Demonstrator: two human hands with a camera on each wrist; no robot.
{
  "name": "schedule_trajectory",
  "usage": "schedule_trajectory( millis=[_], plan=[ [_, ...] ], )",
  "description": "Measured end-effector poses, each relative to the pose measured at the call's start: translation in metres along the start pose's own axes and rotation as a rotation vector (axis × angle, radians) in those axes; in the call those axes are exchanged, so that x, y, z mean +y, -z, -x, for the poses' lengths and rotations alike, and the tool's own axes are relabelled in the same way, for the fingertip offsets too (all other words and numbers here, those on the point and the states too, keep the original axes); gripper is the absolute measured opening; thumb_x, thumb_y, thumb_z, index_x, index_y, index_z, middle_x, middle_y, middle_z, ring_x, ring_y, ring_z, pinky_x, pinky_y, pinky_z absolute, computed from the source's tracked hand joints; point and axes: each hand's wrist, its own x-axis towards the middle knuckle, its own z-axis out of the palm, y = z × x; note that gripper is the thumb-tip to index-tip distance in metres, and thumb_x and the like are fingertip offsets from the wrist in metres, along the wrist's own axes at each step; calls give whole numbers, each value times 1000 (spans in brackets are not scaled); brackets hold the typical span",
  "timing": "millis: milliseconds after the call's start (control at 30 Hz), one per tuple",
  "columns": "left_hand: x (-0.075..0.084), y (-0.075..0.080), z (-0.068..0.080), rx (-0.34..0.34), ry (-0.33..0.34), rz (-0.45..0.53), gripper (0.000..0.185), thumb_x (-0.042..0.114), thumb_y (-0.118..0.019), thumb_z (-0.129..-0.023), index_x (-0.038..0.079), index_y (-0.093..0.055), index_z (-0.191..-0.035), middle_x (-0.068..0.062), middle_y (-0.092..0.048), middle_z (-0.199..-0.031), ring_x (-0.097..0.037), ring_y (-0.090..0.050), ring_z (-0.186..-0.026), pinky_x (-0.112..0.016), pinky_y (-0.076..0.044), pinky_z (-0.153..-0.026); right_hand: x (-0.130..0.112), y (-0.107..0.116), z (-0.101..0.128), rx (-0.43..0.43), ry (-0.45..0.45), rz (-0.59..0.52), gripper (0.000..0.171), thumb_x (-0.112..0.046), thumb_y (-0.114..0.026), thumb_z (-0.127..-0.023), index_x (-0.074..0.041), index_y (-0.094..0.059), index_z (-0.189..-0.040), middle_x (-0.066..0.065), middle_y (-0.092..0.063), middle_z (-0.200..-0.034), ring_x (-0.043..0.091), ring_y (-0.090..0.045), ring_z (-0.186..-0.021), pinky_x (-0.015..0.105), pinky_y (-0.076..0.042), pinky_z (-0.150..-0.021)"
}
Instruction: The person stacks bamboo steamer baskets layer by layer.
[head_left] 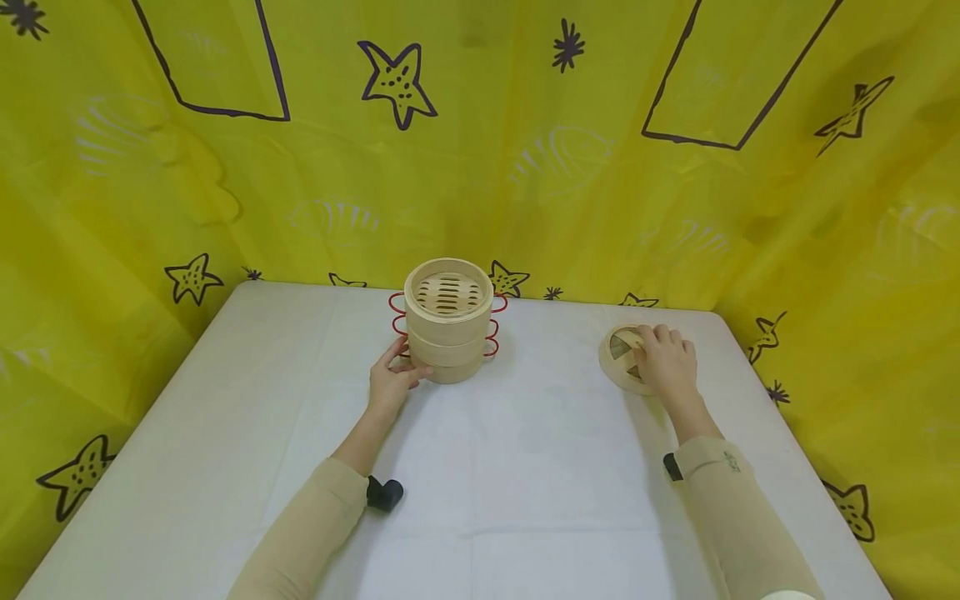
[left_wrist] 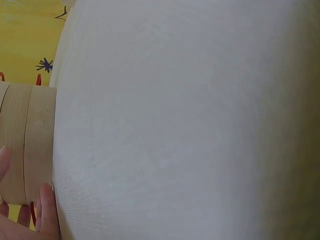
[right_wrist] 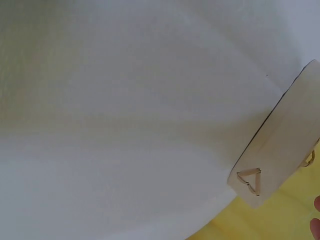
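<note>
A stack of bamboo steamer baskets (head_left: 447, 333) stands at the back of the table, its top uncovered so the slatted floor shows. Red loops stick out on both sides. Around the lower left of the stack, my left hand (head_left: 392, 385) curls its fingers and thumb; the left wrist view shows fingertips on the pale steamer wall (left_wrist: 39, 145). Off to the right, my right hand (head_left: 667, 362) grips the top of the round bamboo steamer lid (head_left: 617, 372), partly covering it. In the right wrist view, the lid's side wall (right_wrist: 280, 140) shows, with fingertips at the edge.
A white cloth covers the table (head_left: 555, 467). Behind and on both sides hangs a yellow curtain (head_left: 480, 167) with dark starfish drawings, close to the table's far edge. Black wrist straps (head_left: 385, 494) show by the sleeves.
</note>
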Motion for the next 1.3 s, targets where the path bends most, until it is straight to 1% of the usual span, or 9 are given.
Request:
schedule_trajectory(
  millis=[67, 133, 400, 567, 800, 933, 1300],
  plan=[
    [0, 0, 0, -1, 3, 1, 75, -3, -75, -71, 11, -43, -137, -9, -48, -123, -7, -55, -77, -19, -50, -60, 1, 0, 0, -20, -8, 8, 35, -16, -54, -91, -3, -43, -122, 23, -45, -108, 41, -41, -101, 55, -34, -81],
    [0, 0, 0, -3, -1, 0, 75, -3, -74, -71, 10, -42, -137, -10, -48, -123, -9, -55, -78, -19, -50, -59, 3, -1, 0, -43, -19, 15, 35, -18, -52, -93, -4, -42, -122, 23, -44, -107, 41, -40, -101, 54, -34, -81],
    [0, 1, 0, -2, -7, 8, 74, -4, -74, -71, 9, -42, -137, -12, -48, -125, -11, -55, -79, -18, -50, -59, 11, -8, -2, -74, -55, 45, 31, -25, -46, -96, -5, -43, -120, 22, -44, -101, 41, -41, -97, 54, -33, -79],
    [1, 1, 0, -12, -1, 18, 74, -4, -74, -71, 9, -43, -137, -12, -48, -126, -12, -56, -81, -17, -49, -59, 13, -9, -3, -121, -80, 57, 31, -26, -42, -98, -4, -41, -120, 23, -43, -103, 42, -40, -100, 56, -32, -82],
    [1, 1, 0, -13, -3, 14, 75, -4, -74, -70, 8, -42, -137, -12, -48, -126, -7, -55, -77, -18, -50, -58, 14, -9, -4, -194, -101, 77, 33, -25, -37, -99, -3, -38, -123, 25, -41, -109, 43, -36, -105, 56, -30, -83],
    [1, 1, 1, -7, -2, 13, 76, -4, -75, -70, 10, -43, -137, -10, -48, -125, -7, -55, -77, -18, -50, -59, 15, -10, -5, -206, -95, 91, 34, -26, -35, -99, -3, -38, -124, 25, -40, -109, 42, -36, -104, 55, -30, -82],
    [0, 0, 0, -3, -5, 18, 76, -5, -74, -70, 9, -42, -137, -11, -48, -124, -7, -55, -76, -18, -50, -59, 20, -14, -9, -237, -94, 118, 37, -28, -30, -100, -6, -39, -128, 25, -39, -112, 42, -34, -108, 55, -30, -83]
  ],
)
